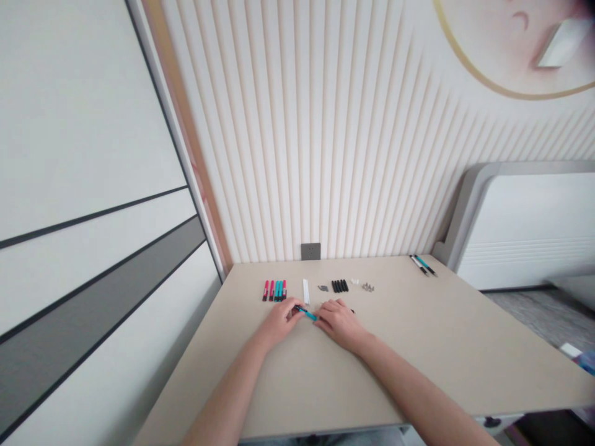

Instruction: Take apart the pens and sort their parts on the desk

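Note:
Both my hands rest low over the desk with a turquoise pen barrel (pixel 308 314) between them. My left hand (pixel 277 321) pinches its dark end. The fingers of my right hand (pixel 343 323) close on the turquoise end. Just beyond my left hand lies a row of pink barrels (pixel 266 290) and turquoise barrels (pixel 278 290) with dark ends. Thin white refills (pixel 305 291) lie side by side behind the held barrel. A small black piece (pixel 352 311) shows past my right hand, mostly hidden by it.
Further right sit small grey parts (pixel 323 288), several black grips (pixel 340 285), tiny white pieces (pixel 354 281) and metallic tips (pixel 368 287). A white pen (pixel 419 265) and a turquoise pen (pixel 426 266) lie at the desk's back right. A wall socket (pixel 311 251) is behind the desk (pixel 446 347).

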Tool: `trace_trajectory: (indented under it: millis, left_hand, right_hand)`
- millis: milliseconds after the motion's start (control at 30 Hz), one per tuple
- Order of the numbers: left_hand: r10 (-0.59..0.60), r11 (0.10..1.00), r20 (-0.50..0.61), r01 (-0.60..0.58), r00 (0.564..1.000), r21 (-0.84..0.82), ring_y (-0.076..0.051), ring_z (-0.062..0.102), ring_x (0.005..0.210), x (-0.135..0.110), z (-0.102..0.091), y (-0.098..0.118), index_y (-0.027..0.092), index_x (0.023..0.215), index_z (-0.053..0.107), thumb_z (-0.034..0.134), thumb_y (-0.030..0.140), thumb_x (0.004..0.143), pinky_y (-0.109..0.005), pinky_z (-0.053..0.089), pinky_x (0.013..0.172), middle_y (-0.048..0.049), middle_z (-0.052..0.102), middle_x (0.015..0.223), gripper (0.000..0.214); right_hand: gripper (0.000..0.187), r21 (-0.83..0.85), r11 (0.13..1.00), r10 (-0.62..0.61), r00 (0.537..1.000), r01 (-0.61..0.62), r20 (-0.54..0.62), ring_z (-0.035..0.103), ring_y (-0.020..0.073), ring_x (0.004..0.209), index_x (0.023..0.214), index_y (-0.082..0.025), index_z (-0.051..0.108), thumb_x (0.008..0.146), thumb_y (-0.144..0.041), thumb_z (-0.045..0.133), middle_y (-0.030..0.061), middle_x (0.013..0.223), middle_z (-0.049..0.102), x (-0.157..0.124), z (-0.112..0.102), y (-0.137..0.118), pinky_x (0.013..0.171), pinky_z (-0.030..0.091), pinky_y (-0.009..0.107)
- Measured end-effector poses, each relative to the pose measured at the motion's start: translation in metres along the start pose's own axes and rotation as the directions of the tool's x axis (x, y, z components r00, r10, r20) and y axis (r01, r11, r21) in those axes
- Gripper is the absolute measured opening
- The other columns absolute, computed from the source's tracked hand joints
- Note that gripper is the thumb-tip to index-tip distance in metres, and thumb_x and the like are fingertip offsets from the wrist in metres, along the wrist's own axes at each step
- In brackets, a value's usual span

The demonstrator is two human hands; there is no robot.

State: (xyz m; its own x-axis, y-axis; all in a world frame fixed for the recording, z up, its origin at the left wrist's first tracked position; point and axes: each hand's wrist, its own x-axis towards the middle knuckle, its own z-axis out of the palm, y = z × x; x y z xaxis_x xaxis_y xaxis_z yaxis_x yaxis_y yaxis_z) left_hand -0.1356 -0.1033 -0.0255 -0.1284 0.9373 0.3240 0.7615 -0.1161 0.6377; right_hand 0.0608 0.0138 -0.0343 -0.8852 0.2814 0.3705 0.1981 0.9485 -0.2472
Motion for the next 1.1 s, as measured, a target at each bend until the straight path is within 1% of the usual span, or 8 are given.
trace_trajectory:
  millis: [267,400,467,567,667,700,933,1100]
  left_hand:
    - [-0.045,0.999,-0.076,0.043,0.996,-0.028,-0.015,0.057,0.071,-0.002,-0.003,0.002,0.02,0.098,0.061,0.056,0.033,0.087,-0.026,0.046,0.07,-0.0009,0.066,0.087,0.017]
    - [-0.051,0.999,-0.22,0.051,0.974,-0.004,-0.016,0.06,0.072,0.001,-0.007,-0.001,0.021,0.099,0.06,0.052,0.035,0.09,-0.027,0.048,0.071,-0.0023,0.067,0.087,0.019]
    - [-0.101,0.992,-0.355,0.119,0.93,0.029,-0.017,0.061,0.075,0.002,-0.014,-0.009,0.021,0.099,0.059,0.049,0.036,0.091,-0.028,0.048,0.071,-0.0033,0.067,0.087,0.02]
    - [-0.221,0.947,-0.571,0.315,0.791,0.069,-0.019,0.063,0.075,0.0,-0.031,-0.027,0.021,0.101,0.059,0.046,0.035,0.091,-0.029,0.047,0.072,-0.0038,0.067,0.086,0.021]
    - [-0.307,0.855,-0.656,0.502,0.69,0.128,-0.02,0.063,0.072,-0.006,-0.048,-0.044,0.021,0.103,0.06,0.048,0.032,0.09,-0.029,0.046,0.07,-0.0025,0.066,0.075,0.021]
    - [-0.327,0.826,-0.658,0.543,0.678,0.149,-0.021,0.064,0.072,-0.008,-0.053,-0.048,0.021,0.103,0.06,0.048,0.031,0.09,-0.029,0.045,0.068,-0.0028,0.066,0.075,0.021]
    - [-0.402,0.638,-0.64,0.701,0.655,0.317,-0.025,0.067,0.079,-0.015,-0.06,-0.054,0.021,0.104,0.062,0.048,0.032,0.092,-0.03,0.043,0.063,-0.0079,0.072,0.086,0.021]
    - [-0.391,0.551,-0.563,0.675,0.728,0.491,-0.025,0.067,0.084,-0.016,-0.058,-0.056,0.022,0.101,0.062,0.051,0.027,0.091,-0.029,0.043,0.067,-0.0072,0.071,0.087,0.016]
  right_hand:
    - [0.02,0.019,0.997,0.072,0.997,-0.072,0.011,0.058,0.0186,0.09,0.091,-0.022,0.069,0.096,-0.027,0.051,0.0041,0.089,0.066,-0.001,-0.001,0.007,0.082,0.038,0.032]
    - [0.021,0.026,0.997,0.069,0.998,-0.069,0.003,0.059,0.0192,0.091,0.098,-0.023,0.07,0.097,-0.026,0.049,0.0043,0.091,0.066,-0.003,0.0,0.012,0.084,0.039,0.033]
    - [0.022,0.027,0.998,0.063,0.998,-0.063,-0.006,0.059,0.0197,0.092,0.099,-0.023,0.07,0.097,-0.025,0.049,0.0053,0.092,0.066,-0.004,0.002,0.016,0.084,0.041,0.033]
    - [0.022,0.04,0.998,0.057,0.998,-0.056,-0.028,0.058,0.0203,0.091,0.1,-0.022,0.071,0.097,-0.025,0.049,0.0067,0.092,0.065,-0.005,0.003,0.021,0.084,0.043,0.033]
    - [0.024,0.066,0.996,0.058,0.997,-0.055,-0.045,0.058,0.0201,0.093,0.1,-0.021,0.071,0.098,-0.026,0.047,0.0071,0.092,0.065,-0.005,0.003,0.022,0.087,0.044,0.033]
    - [0.025,0.075,0.996,0.061,0.997,-0.057,-0.044,0.058,0.0198,0.093,0.099,-0.021,0.071,0.098,-0.026,0.047,0.007,0.092,0.065,-0.004,0.002,0.022,0.087,0.044,0.033]
    - [0.024,0.112,0.992,0.065,0.997,-0.061,-0.035,0.059,0.0184,0.091,0.092,-0.019,0.068,0.098,-0.028,0.047,0.0061,0.09,0.064,-0.005,-0.006,0.018,0.085,0.044,0.031]
    - [0.02,0.138,0.989,0.064,0.997,-0.058,-0.035,0.059,0.0183,0.088,0.091,-0.019,0.066,0.096,-0.025,0.048,0.0054,0.088,0.065,-0.005,-0.007,0.017,0.085,0.043,0.031]
